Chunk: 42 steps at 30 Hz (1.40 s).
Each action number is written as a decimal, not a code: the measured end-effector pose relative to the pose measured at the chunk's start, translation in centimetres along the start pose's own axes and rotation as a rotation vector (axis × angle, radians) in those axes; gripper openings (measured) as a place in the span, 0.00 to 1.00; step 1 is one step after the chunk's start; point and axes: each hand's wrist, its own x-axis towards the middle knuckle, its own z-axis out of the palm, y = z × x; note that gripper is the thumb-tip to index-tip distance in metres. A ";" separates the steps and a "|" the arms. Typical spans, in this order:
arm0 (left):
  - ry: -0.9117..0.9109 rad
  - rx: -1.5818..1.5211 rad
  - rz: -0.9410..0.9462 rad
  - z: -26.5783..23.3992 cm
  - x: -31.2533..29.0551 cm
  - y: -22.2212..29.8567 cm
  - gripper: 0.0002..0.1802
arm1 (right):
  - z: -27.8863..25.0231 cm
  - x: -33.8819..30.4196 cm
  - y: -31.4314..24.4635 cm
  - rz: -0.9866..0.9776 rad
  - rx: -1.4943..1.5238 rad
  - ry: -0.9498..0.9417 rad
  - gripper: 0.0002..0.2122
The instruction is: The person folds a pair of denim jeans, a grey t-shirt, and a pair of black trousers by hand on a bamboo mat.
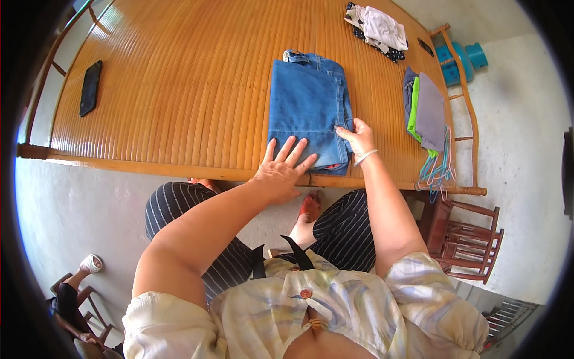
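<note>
From my remote feed I'm seeing the slatted table point(179, 90) supporting the folded jeans point(305, 99) near its front edge, probably for easy reach. The left hand point(281, 173) is holding nothing, its fingers spreading flat over their near left corner, seemingly steadying them, while the right hand point(359, 140) is curling half closed, pinching their right edge between thumb and fingers.

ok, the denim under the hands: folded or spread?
Folded: the blue denim garment lies as a compact, roughly rectangular bundle on the slatted surface, with overlapping layers showing at its top and right edges.
</note>
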 end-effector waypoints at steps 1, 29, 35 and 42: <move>-0.037 0.021 0.006 -0.1 -0.3 0.0 0.50 | -0.5 0.4 0.2 -0.020 -0.070 -0.035 0.17; -0.127 -0.249 0.065 -2.3 -2.1 1.2 0.19 | 3.1 -4.2 -0.3 -0.633 -1.100 0.186 0.30; 0.087 -0.247 0.062 -0.7 -0.7 -0.5 0.17 | 5.5 -3.9 2.5 -0.494 -1.401 0.224 0.29; 0.044 -0.430 -0.186 -3.4 0.3 -4.6 0.13 | 4.9 -4.2 -0.3 -0.550 -1.244 0.126 0.32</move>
